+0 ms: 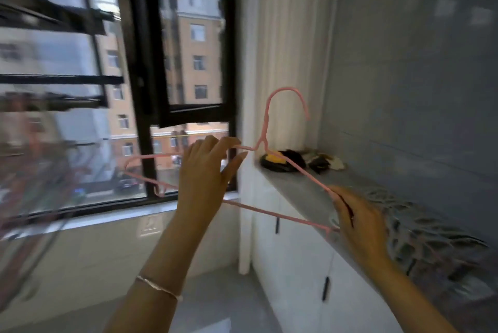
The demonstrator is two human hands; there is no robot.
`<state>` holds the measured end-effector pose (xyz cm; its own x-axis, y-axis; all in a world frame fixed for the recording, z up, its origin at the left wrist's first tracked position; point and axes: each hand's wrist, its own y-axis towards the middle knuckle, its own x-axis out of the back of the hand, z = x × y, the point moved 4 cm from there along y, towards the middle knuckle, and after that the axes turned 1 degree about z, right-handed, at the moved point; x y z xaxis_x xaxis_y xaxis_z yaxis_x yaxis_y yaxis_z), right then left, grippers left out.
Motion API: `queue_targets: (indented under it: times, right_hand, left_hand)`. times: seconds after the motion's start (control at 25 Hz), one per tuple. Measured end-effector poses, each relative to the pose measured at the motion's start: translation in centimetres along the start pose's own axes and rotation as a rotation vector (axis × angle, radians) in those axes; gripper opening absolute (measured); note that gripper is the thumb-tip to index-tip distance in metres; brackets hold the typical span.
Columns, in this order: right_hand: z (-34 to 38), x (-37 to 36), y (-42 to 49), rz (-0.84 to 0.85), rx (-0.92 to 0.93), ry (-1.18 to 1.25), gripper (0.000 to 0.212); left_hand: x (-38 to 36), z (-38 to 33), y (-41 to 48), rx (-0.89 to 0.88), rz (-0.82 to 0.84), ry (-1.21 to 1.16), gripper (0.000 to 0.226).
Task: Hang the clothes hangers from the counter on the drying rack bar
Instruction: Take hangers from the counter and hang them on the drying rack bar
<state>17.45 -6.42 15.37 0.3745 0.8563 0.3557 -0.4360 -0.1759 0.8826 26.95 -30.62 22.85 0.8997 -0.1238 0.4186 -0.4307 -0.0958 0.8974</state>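
A pink wire hanger (265, 128) is held upright between my hands in front of the window, its hook pointing up and to the right. My left hand (207, 173) pinches the upper wire just left of the neck, fingers over it and thumb below. My right hand (358, 222) grips the hanger's right corner, above the grey counter (296, 190). A blurred heap of more hangers (436, 241) lies on the counter behind my right hand. The drying rack (35, 192) is a blurred shape at the far left, with pinkish hangers on it.
Dark and yellow crumpled items (283, 161) lie at the counter's far end by a white curtain (285, 49). A black-framed window (145, 63) stands partly open ahead. White cabinet doors (296, 257) sit under the counter, and a tiled wall rises on the right.
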Motion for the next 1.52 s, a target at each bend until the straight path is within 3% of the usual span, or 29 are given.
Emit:
queue_targets:
  times: [0.16,0.24,0.36,0.56,0.68,0.8,0.92,1.08,1.2,1.44,1.52]
  right_hand:
    - [10.2,-2.6,2.5,0.083,0.209,0.154,0.054]
    - [15.4,-4.4,3.7,0.115,0.234,0.293,0.055]
    - [23.8,-7.7,4.8,0.126,0.227,0.479,0.056]
    - [41.4,-12.6,4.1,0.135,0.444,0.671,0.033]
    - [53.4,-14.9,1.9,0.274,0.491,0.937,0.025]
    - [64.7,-17.6,0.6,0.55,0.377,1.129,0.021]
    - [73.2,-21.3,0.0,0.796,0.13,1.211,0.024]
    - [79.1,-26.1,-0.8,0.976,-0.155,1.239,0.022]
    - [80.8,-29.4,-1.5,1.011,-0.273,1.251,0.019]
    - [77.1,-33.1,0.6,0.696,-0.299,1.064,0.016]
    - [75.0,-33.8,1.9,0.61,-0.302,1.006,0.016]
  left_hand:
    - [13.5,4.1,-1.0,0.182,0.185,0.009,0.02]
    - [19.4,6.2,-2.1,0.291,0.306,-0.081,0.022]
    - [28.5,9.6,-4.6,0.505,0.357,-0.274,0.026]
    - [42.2,15.4,-9.5,0.783,0.166,-0.36,0.027]
    - [49.8,19.3,-11.8,0.894,0.006,-0.445,0.024]
    - [55.8,23.4,-13.1,0.949,-0.067,-0.521,0.024]
    - [59.0,28.1,-14.5,1.012,-0.082,-0.481,0.024]
    - [59.5,34.1,-17.0,1.066,-0.065,-0.376,0.022]
    - [58.8,36.6,-18.3,1.048,-0.021,-0.341,0.022]
    - [56.1,37.9,-19.7,1.004,0.246,-0.644,0.02]
    - [54.9,38.0,-19.3,1.009,0.261,-0.698,0.019]
